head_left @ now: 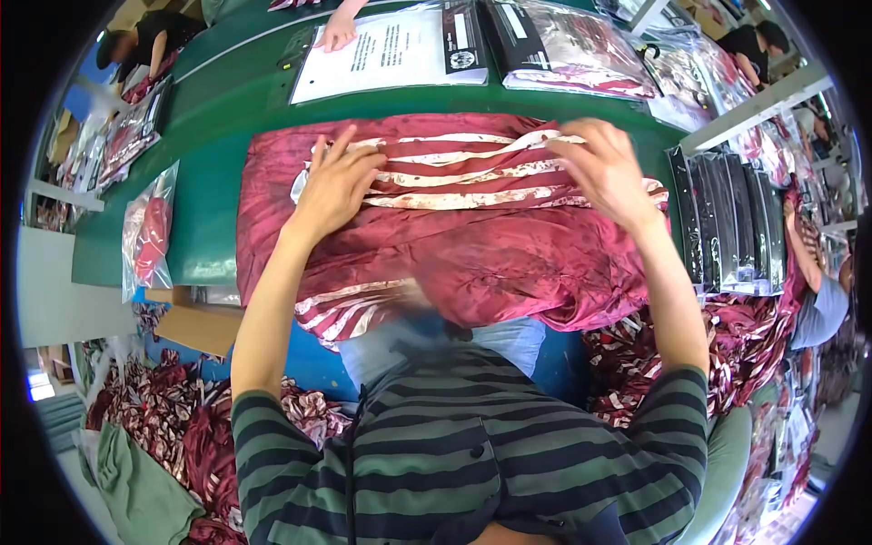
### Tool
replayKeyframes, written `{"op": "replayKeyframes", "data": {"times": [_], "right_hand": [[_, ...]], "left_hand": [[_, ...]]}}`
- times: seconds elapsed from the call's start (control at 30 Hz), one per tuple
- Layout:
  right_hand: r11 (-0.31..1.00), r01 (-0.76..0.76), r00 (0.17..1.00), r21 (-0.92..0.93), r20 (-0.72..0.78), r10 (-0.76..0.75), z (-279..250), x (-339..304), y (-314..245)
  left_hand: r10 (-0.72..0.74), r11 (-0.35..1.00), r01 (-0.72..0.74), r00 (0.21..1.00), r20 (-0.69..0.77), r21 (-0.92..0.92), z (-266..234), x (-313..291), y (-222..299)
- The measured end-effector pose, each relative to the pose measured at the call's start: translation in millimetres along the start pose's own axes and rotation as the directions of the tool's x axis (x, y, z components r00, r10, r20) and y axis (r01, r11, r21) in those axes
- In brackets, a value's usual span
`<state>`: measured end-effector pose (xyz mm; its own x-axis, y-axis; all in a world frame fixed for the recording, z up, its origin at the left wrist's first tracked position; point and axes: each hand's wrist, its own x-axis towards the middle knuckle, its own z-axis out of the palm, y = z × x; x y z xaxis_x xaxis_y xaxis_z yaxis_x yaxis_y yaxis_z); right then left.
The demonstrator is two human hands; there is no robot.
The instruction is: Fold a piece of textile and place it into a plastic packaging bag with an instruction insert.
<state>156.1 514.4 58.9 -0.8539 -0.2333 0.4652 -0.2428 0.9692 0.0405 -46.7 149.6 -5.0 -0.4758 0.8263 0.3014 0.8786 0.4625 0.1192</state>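
Observation:
A dark red satiny garment (509, 259) with wavy white stripes and dark smudges lies spread in front of me, its near edge hanging toward my lap. My left hand (338, 186) rests on its striped part, the fingers spread apart. At the other end of the stripes my right hand (604, 173) has its fingers bent together on a white stripe near the far edge. That hand is slightly blurred, and its thumb is partly hidden.
Beyond the garment, a clear-bagged white sheet (386, 59) lies under another person's hand (340, 32). Bagged garments (577, 50) sit farther right. Black packs (736, 218) stand at right, a small clear bag (148, 232) at left. Heaped red-and-white cloth (195, 422) lies below the green table (213, 118).

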Motion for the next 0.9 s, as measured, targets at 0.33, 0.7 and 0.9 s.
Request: {"op": "replayKeyframes", "data": {"times": [0.33, 0.7, 0.9], "right_hand": [[0.878, -0.465, 0.884, -0.111, 0.003, 0.468, 159, -8, 34], [0.803, -0.545, 0.778, -0.242, 0.21, 0.592, 108, -8, 27], [0.788, -0.595, 0.733, -0.158, 0.297, 0.613, 132, 6, 39]], "left_hand": [[-0.477, 0.879, 0.476, 0.877, -0.054, -0.038, 60, -4, -71], [-0.793, 0.208, 0.822, 0.459, 0.401, -0.53, -52, -72, -254], [-0.678, 0.192, 0.852, 0.474, 0.562, -0.487, -38, -55, -284]]}}
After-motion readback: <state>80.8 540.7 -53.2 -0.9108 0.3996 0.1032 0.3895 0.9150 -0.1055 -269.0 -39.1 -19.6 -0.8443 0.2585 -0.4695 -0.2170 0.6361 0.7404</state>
